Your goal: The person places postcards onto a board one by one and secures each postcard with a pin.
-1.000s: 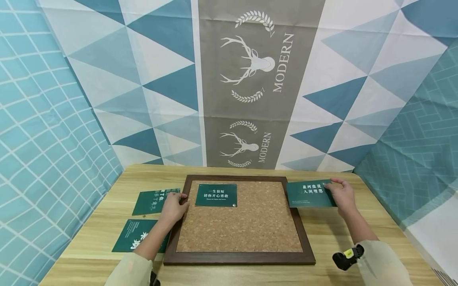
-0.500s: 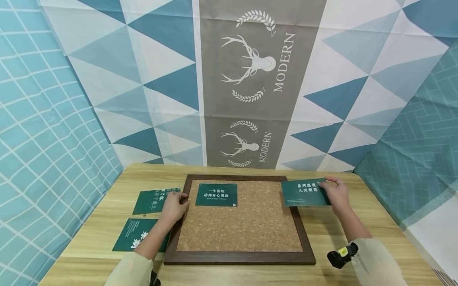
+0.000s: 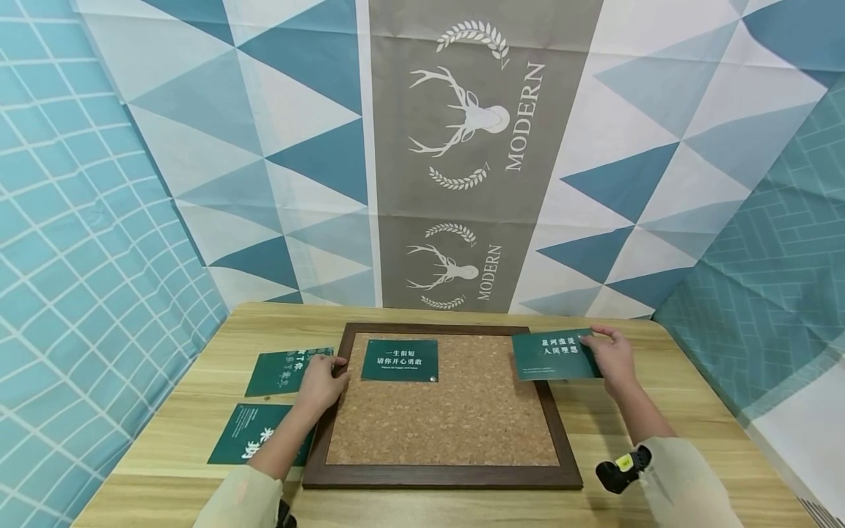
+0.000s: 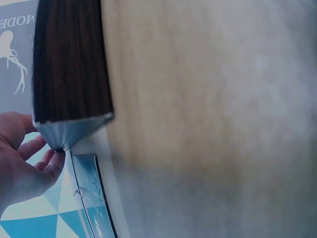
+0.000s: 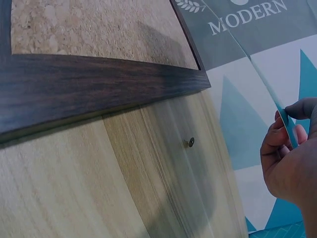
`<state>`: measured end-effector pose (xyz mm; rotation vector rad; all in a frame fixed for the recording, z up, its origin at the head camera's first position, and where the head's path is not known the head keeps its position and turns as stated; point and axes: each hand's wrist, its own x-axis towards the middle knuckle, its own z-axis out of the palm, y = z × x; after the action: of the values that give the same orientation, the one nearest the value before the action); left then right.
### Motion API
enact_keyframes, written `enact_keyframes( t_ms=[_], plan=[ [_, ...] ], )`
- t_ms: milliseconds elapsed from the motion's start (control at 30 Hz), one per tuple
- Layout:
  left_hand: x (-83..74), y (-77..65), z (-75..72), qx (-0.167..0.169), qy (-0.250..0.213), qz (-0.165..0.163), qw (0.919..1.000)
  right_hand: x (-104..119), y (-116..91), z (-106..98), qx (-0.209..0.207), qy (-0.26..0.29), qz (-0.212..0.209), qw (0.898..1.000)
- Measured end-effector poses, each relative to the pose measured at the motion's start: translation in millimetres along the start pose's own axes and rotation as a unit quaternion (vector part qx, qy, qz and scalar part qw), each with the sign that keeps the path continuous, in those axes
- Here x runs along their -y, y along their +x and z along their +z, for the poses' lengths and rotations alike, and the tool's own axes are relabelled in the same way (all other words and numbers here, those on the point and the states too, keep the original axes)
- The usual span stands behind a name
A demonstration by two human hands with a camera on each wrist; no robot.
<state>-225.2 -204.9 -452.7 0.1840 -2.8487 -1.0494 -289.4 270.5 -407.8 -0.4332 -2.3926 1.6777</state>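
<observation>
Dark wooden framing surrounds a cork board (image 3: 442, 425) lying on the table. At its left side my left hand (image 3: 321, 383) holds the frame edge between thumb and fingers; the left wrist view shows the fingertips against the frame's edge (image 4: 74, 74). My right hand (image 3: 612, 361) pinches a green card (image 3: 553, 356) with white lettering by its right end, thumb on top. The card is raised, its left part over the board's upper right corner. In the right wrist view the card (image 5: 271, 91) appears nearly edge-on. Another green card (image 3: 399, 361) lies on the cork at upper left.
Two more green cards, an upper one (image 3: 277, 374) and a lower one (image 3: 238, 436), lie left of the board, partly behind my left arm. A thumbtack (image 5: 189, 143) stands on the wooden table (image 5: 74, 188) right of the board. A patterned cloth wall (image 3: 317, 147) rises behind the table.
My right hand has moved left with the green card, bringing its left end over the board's right frame and cork. The left hand stays on the frame's left edge.
</observation>
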Motion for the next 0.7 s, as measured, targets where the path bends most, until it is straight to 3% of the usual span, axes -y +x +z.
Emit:
enact_keyframes(
  t_ms=[700],
  plan=[
    [1.2,0.5,-0.1,0.000,0.005,0.002,1.0000,4,-3,20,0.011,0.023,-0.003,1.000]
  ],
)
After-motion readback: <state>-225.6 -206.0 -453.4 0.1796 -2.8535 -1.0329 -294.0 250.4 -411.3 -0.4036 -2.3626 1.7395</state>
